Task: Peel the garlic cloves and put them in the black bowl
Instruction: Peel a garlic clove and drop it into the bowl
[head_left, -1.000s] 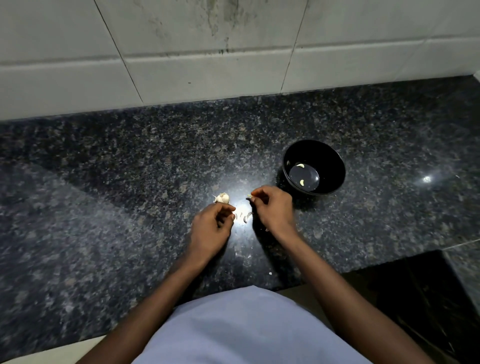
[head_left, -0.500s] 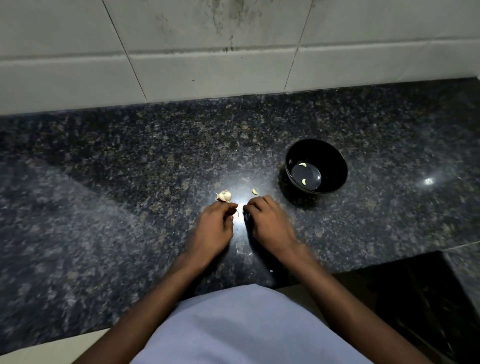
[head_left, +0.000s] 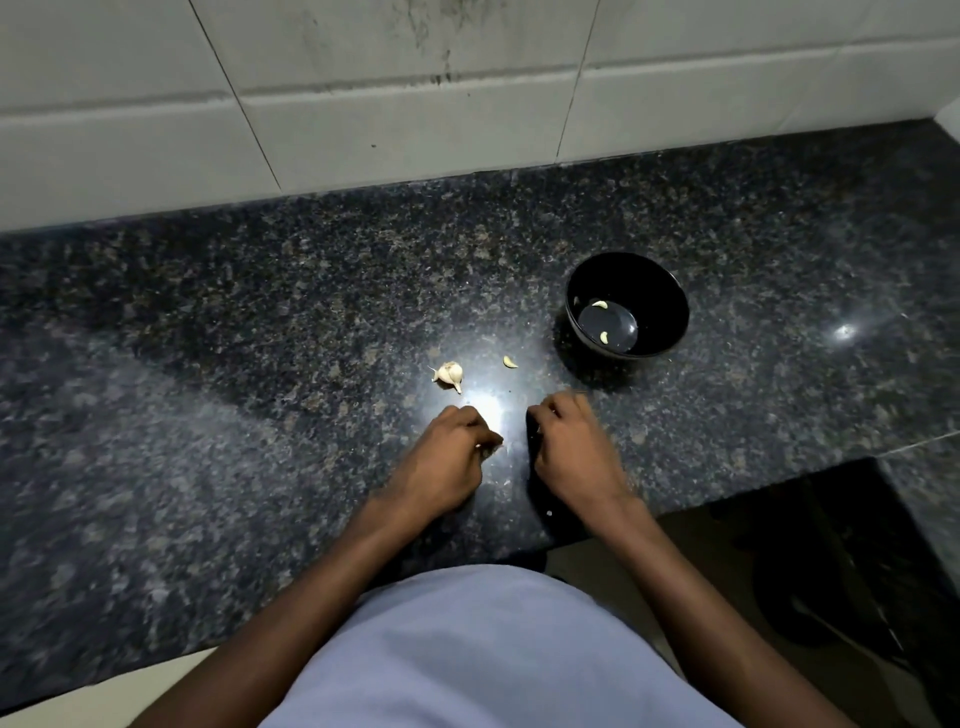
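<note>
Two curved peeled cloves (head_left: 602, 322) lie in the glossy round black bowl (head_left: 670, 291); both hands' curled grips hide their contents.

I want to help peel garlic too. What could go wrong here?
The loose clove lies on the dark counter outside the black bowl; it might be forgotten. The hands, left and right, work near the counter's front edge, so bits could drop. Glare hides small peels.
</note>
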